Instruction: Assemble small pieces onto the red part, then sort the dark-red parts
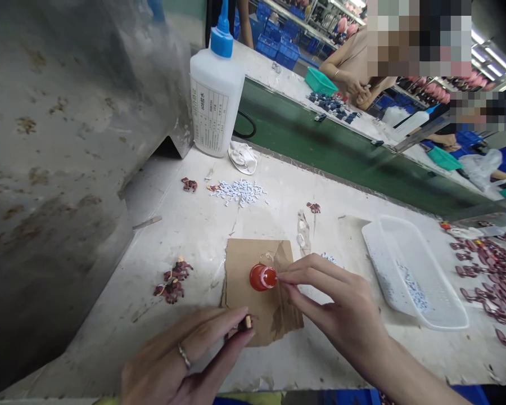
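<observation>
White tray (pixel 379 239): small white bits (pixel 414 289) | glue bottle (pixel 216 101) upright, capped

left hand (pixel 185 360) fingers pinch small dark piece (pixel 247 323); right hand (pixel 341 309) fingertips touch red cap (pixel 262 277) | on cardboard (pixel 247 264)

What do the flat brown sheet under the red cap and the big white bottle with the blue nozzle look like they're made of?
The flat brown sheet looks like matte cardboard: dull tan, with torn, creased edges and glue stains. The big white bottle looks like semi-translucent squeezable plastic, milky and smooth, with a printed label; its blue nozzle seems glossier hard plastic. The red cap by the right hand appears shiny plastic, though wet glue could add the gloss.
</observation>
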The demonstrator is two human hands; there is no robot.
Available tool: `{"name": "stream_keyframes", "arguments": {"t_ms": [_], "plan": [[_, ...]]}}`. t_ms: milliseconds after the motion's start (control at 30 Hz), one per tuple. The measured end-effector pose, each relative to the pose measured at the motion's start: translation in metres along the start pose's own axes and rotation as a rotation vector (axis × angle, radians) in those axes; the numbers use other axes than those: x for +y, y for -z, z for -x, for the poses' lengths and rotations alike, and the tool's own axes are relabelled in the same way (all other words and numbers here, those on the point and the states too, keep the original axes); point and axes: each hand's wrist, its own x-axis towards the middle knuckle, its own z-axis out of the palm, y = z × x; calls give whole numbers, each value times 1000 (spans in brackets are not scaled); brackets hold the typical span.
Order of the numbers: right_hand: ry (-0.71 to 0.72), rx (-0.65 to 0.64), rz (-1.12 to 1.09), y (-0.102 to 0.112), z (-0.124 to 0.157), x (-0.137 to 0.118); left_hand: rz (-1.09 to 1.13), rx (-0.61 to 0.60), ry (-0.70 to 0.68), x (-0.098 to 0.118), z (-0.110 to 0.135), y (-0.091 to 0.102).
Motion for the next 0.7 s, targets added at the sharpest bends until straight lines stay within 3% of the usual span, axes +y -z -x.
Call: {"name": "stream_keyframes", "arguments": {"t_ms": [133, 400, 567, 700], "plan": [[-22, 119, -167, -4, 7, -11, 119, -75, -14, 2, -5, -4], [-32, 88, -406, -13, 11, -28, 180, -89, 7, 6, -7, -9], [13, 59, -371, -13, 13, -26, 193, -106, -16, 5, -5, -9], [140, -61, -175, -7, 21, -25, 195, -118, -37, 3, -6, -10]]}}
